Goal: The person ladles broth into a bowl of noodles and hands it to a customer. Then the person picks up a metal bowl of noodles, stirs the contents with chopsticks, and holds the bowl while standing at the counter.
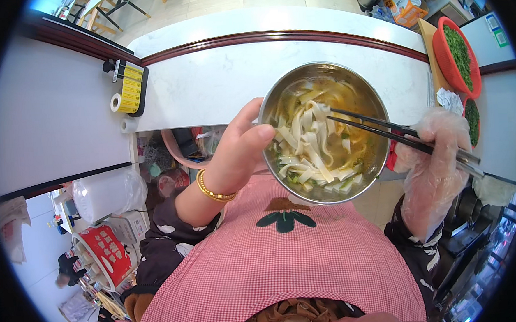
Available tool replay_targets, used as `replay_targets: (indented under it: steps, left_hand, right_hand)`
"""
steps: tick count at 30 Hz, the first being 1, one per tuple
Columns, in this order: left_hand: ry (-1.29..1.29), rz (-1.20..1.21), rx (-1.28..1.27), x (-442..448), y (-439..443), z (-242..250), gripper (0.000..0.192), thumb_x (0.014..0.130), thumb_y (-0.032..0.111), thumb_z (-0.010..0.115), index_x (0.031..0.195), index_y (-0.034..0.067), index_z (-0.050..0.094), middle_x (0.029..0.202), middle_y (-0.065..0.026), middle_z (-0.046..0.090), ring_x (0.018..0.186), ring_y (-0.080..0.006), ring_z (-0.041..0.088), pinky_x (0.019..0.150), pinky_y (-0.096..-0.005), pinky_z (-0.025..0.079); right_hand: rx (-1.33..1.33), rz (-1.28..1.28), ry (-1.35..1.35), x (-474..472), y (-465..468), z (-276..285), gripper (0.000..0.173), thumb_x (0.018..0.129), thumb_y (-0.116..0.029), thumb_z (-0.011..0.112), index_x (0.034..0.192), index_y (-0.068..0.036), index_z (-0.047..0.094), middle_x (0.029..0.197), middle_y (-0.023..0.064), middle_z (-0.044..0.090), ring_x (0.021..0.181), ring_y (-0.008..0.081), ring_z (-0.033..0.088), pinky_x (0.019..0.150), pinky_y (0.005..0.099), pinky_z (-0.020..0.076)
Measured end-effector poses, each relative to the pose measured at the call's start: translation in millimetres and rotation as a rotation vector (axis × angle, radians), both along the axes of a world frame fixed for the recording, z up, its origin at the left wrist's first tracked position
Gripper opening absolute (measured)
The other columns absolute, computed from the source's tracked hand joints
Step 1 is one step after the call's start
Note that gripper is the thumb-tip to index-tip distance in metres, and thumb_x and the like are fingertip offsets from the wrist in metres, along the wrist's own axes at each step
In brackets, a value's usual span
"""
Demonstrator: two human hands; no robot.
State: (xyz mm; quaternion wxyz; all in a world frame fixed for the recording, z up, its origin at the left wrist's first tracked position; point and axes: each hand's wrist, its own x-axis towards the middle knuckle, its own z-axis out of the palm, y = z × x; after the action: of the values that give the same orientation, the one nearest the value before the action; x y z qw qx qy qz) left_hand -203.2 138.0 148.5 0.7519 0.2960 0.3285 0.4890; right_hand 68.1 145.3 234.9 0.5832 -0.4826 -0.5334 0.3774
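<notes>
My left hand (pixel 250 146) grips the left rim of a round stainless steel bowl (pixel 386 154), thumb over the edge and fingers hidden behind it. Broth fills the bowl, with wide white noodles (pixel 311 132) and bits of chopped green herb in it. A clear plastic glove covers my right hand (pixel 437 151), which holds a pair of black chopsticks (pixel 378 126) with metallic ends. Their tips reach into the bowl and touch the noodles near its middle. The bowl is held up in front of my chest, over the near edge of a white counter (pixel 201 89).
On the counter's left stands a label roll dispenser (pixel 131 89) with yellow labels. Red plastic baskets of chopped greens (pixel 458 58) sit at the right. A pink tub (pixel 176 152) is below the counter. A red-and-white bucket (pixel 107 256) stands lower left, with people beyond it.
</notes>
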Motion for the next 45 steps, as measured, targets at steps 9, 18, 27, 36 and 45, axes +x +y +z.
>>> replay_targets:
  steps: [9,18,27,36,45]
  left_hand:
    - [-0.002,0.014,-0.008,2,2,-3,0.074,0.091,0.04,0.073,0.145,-0.003,0.043,0.13,-0.0132,0.061,0.116,-0.0197,0.064,0.097,-0.034,0.054]
    - [0.012,0.002,-0.01,2,0,-1,0.066,0.092,0.034,0.068,0.143,-0.001,0.045,0.129,-0.0122,0.061,0.114,-0.0179,0.063,0.096,-0.0326,0.053]
    - [0.049,0.006,-0.031,1,-2,-4,0.066,0.092,0.034,0.067,0.143,-0.001,0.045,0.128,-0.0124,0.062,0.112,-0.0174,0.064,0.097,-0.0319,0.052]
    - [0.045,-0.001,-0.003,0,-4,-3,0.066,0.092,0.035,0.067,0.143,-0.001,0.044,0.126,-0.0123,0.062,0.112,-0.0176,0.064,0.096,-0.0312,0.052]
    - [0.038,0.005,-0.003,1,-4,-4,0.067,0.092,0.036,0.067,0.143,-0.002,0.043,0.126,-0.0126,0.062,0.112,-0.0178,0.064,0.095,-0.0326,0.054]
  right_hand:
    - [0.391,0.189,-0.125,4,-7,-5,0.05,0.107,-0.035,0.051,0.065,-0.01,0.05,0.066,0.003,0.058,0.054,0.0178,0.055,0.047,0.0285,0.0401]
    - [0.199,0.282,-0.27,-1,-8,3,0.05,0.101,-0.045,0.061,0.069,-0.008,0.055,0.068,0.004,0.057,0.052,0.0155,0.055,0.047,0.0302,0.0382]
    - [0.078,0.266,-0.307,-3,-11,0,0.043,0.097,-0.042,0.068,0.078,-0.005,0.058,0.068,0.0033,0.055,0.057,0.0142,0.053,0.049,0.03,0.0412]
    - [0.081,0.217,0.079,-12,-16,-11,0.038,0.097,-0.036,0.072,0.078,-0.007,0.056,0.079,0.0054,0.055,0.063,0.0126,0.052,0.051,0.0271,0.0411]
    - [0.102,0.387,0.037,-2,-12,-8,0.046,0.101,-0.042,0.064,0.071,-0.009,0.054,0.069,0.0039,0.054,0.06,0.0144,0.051,0.048,0.0264,0.0376]
